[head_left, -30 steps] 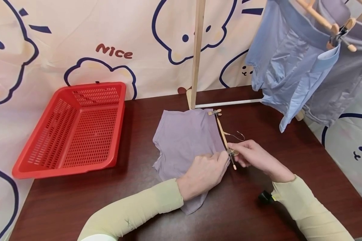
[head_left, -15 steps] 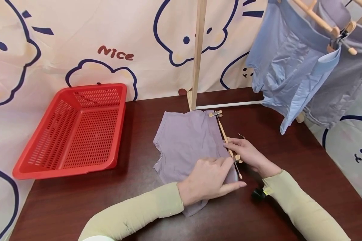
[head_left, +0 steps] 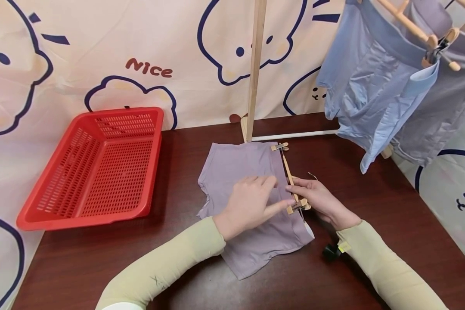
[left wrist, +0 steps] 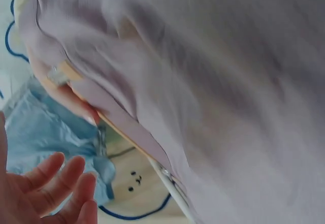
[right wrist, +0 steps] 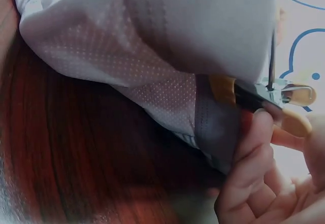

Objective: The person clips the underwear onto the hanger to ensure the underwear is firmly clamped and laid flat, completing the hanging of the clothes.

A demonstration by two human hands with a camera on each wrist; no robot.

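Lavender shorts (head_left: 248,159) lie on the table, their waistband along a wooden clip hanger (head_left: 288,168). The far clip (head_left: 280,147) bites the waistband's far end; the near clip (head_left: 296,206) sits on the band close to its near corner. My left hand (head_left: 246,206) is over the shorts with fingers loosely bent and thumb stretched to the near clip. In the left wrist view its fingers (left wrist: 76,183) hold nothing. My right hand (head_left: 321,198) pinches the hanger's bar beside the near clip; the right wrist view shows the clip's handles (right wrist: 297,122) beside those fingers.
A red plastic basket (head_left: 155,159) stands at the left of the dark table (head_left: 178,258). A wooden pole (head_left: 255,73) and white rail (head_left: 294,135) rise behind the shorts. Light blue shorts (head_left: 376,77) and grey shorts (head_left: 449,103) hang on hangers at the upper right.
My left hand has let go of the waistband's near corner and drawn back leftward, uncovering that corner. The near clip now shows over the waistband. My right hand moved slightly along the hanger.
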